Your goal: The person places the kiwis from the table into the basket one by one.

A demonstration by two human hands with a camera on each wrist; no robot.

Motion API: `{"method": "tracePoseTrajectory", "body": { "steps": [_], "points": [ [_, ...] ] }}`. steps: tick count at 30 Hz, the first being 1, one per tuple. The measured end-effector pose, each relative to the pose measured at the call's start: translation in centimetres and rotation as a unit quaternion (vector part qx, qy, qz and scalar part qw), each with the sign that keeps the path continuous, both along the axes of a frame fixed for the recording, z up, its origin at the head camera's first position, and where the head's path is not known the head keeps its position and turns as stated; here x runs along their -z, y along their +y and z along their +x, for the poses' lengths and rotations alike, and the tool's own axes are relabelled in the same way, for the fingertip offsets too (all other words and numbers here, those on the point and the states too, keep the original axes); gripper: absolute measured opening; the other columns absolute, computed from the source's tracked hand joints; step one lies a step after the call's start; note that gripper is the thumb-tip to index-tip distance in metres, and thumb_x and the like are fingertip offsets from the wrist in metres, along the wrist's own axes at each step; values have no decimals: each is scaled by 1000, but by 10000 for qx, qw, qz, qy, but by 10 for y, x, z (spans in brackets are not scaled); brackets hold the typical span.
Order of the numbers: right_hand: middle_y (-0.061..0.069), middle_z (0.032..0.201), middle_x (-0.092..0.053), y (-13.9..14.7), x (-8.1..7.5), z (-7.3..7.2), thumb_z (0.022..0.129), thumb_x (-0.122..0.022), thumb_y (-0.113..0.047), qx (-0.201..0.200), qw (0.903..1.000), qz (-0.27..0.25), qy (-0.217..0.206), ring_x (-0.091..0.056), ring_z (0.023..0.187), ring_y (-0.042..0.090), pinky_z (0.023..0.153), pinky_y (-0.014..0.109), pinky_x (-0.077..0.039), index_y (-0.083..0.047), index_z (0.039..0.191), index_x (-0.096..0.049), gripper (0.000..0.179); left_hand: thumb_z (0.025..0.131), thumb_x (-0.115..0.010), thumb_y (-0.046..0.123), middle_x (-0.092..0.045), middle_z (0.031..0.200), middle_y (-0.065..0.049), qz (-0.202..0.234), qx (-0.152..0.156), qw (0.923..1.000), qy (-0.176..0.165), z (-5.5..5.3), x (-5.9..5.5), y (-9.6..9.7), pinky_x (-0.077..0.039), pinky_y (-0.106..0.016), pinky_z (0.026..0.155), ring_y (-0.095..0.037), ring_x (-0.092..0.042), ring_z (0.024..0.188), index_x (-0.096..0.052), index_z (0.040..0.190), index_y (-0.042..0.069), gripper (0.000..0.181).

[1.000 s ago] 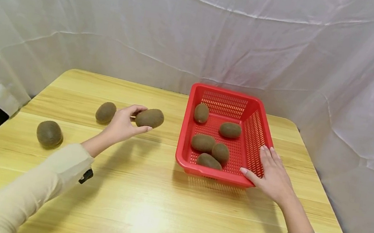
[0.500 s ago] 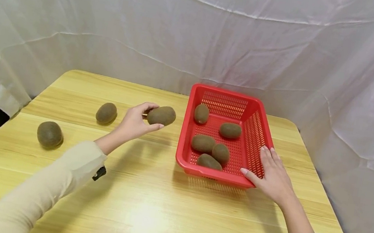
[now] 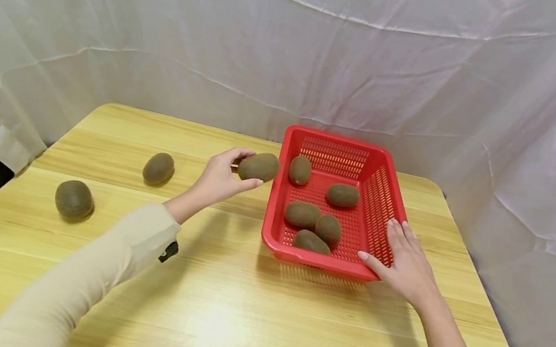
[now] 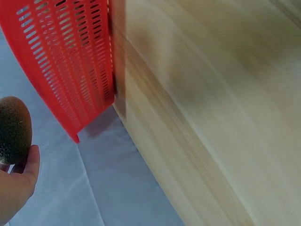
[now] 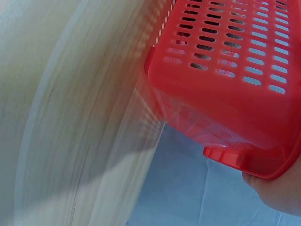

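In the head view my left hand (image 3: 220, 178) holds a brown, fuzzy kiwifruit (image 3: 259, 167) between thumb and fingers, raised over the table. The fruit's right end overlaps the left rim of a red plastic basket (image 3: 319, 259). The left wrist view has this kiwifruit (image 4: 14, 129) at its left edge, beside the basket's slotted wall (image 4: 70, 61). My right hand (image 3: 406, 269) rests on the basket's near right corner, fingers straight over the side rim and thumb on the front rim. Inside the basket lie several kiwifruit (image 3: 342, 195), loosely spread.
Two more kiwifruit, one nearer (image 3: 74, 200) and one farther back (image 3: 158, 169), lie on the left of the wooden table (image 3: 234, 323). A pale cloth (image 3: 223, 33) hangs behind the table and along its sides.
My left hand has carried the kiwifruit rightward and slightly back, from open table to the basket's left rim. My right hand and the basket have stayed in place.
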State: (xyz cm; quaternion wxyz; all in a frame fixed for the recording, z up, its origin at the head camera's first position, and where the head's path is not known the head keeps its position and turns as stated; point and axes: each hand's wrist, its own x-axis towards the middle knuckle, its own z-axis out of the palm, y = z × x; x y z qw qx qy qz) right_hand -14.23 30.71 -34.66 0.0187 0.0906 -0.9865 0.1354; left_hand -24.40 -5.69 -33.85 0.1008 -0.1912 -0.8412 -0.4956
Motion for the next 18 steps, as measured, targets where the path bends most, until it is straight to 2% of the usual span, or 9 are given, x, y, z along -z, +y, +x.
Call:
{"method": "tracePoseTrajectory", "body": {
  "steps": [9,15,18],
  "points": [
    [27,150,-19,0,0,0,86,-52,-56,-2,10000,-6,47,-8,141,42,115,52,-10,8,144,-19,93,75,-76,16,-61,118,-16,-64,54,10000,-25,-12,-7,14,-53,-39,86,-28,-61,101,-54,122,0,55],
    [27,151,-18,0,1,0,86,-52,-56,7,10000,7,21,-8,141,41,115,53,-11,8,144,-17,93,75,-76,18,-62,117,-13,-66,175,9998,-38,-17,-10,24,-52,-43,85,-27,-59,101,-55,122,3,53],
    [27,151,-18,0,1,0,86,-52,-56,4,10000,-1,21,-8,141,41,115,53,-11,8,144,-17,93,75,-76,19,-61,118,-12,-177,256,9995,35,-18,-12,28,-51,-40,86,-26,-59,102,-56,123,3,54]
  ]
}}
